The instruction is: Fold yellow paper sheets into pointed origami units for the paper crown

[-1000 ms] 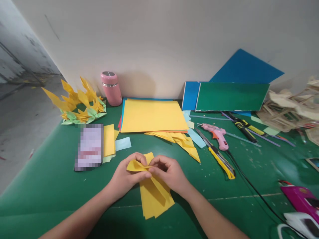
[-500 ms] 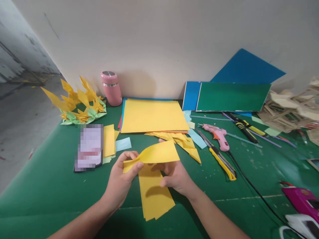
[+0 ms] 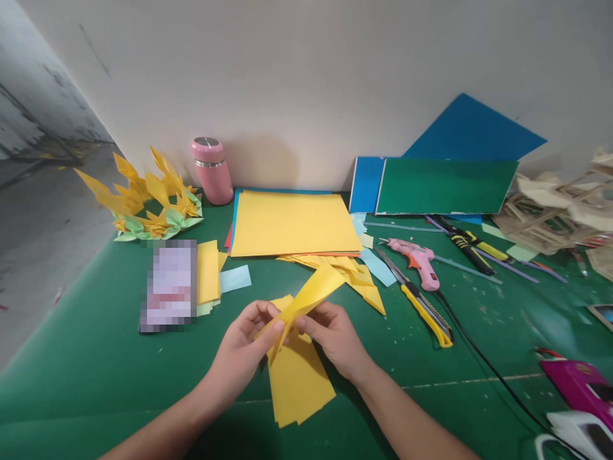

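Yellow strip (image 3: 318, 291) is now slanting more steeply, its free end pointing far and right. Your left hand (image 3: 244, 338) and right hand (image 3: 338, 335) are both clamping their grip on its near part, above the yellow sheets (image 3: 301, 393); keep edges matching before pressing.

I have a green table (image 3: 182, 364) spread beneath the fingers (image 3: 272, 335) and out to both sides, flecked with pale specks and crossed by a thin seam (image 3: 460, 382) on their near side. Off to their right I see a dull sheen (image 3: 550, 329). Beyond them a plain greyish wall (image 3: 287, 76) rises, with a soft shadow (image 3: 272, 160) ahead and a dark streak (image 3: 94, 51) far left. Farther left I make out grey floor (image 3: 57, 243) and a stained, whitish second wall (image 3: 43, 83).
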Tool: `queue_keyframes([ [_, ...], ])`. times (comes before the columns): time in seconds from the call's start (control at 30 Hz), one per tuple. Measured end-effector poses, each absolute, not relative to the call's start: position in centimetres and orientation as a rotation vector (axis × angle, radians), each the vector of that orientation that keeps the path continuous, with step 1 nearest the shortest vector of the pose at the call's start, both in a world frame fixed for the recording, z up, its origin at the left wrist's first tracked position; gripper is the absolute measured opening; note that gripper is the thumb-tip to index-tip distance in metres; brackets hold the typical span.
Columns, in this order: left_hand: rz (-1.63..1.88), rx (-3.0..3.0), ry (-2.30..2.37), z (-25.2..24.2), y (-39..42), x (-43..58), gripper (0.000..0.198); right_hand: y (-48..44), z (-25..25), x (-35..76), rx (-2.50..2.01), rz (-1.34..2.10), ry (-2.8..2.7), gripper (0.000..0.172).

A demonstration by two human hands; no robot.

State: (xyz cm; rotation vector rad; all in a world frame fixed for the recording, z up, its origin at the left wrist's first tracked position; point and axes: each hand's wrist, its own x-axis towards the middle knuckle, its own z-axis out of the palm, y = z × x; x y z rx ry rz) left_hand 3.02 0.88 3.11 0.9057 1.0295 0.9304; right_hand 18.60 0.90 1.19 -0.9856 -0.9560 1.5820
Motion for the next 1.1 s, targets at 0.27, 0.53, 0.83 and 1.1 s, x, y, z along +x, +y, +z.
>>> queue_keyframes([
  [0.27, 1.103, 1.119, 1.15, 2.5, 1.3, 2.9, 0.025, 0.7, 1.1, 18.4, -0.928, 1.66, -0.953, 0.031],
  [0.53, 1.136, 1.59, 0.987, 2.2, 0.9, 2.6, 0.012, 0.6, 0.8, 18.1, -0.925, 1.679, -0.896, 0.037],
  [0.83, 1.081, 1.813, 0.92, 2.0, 1.0, 2.3, 0.03, 0.7, 0.7, 18.3, -0.866, 1.67, -0.913, 0.032],
  [1.1, 1.045, 1.826, 0.905, 2.3, 0.8, 2.1, 0.028, 0.7, 1.2, 18.1, -0.924, 1.671, -0.886, 0.03],
])
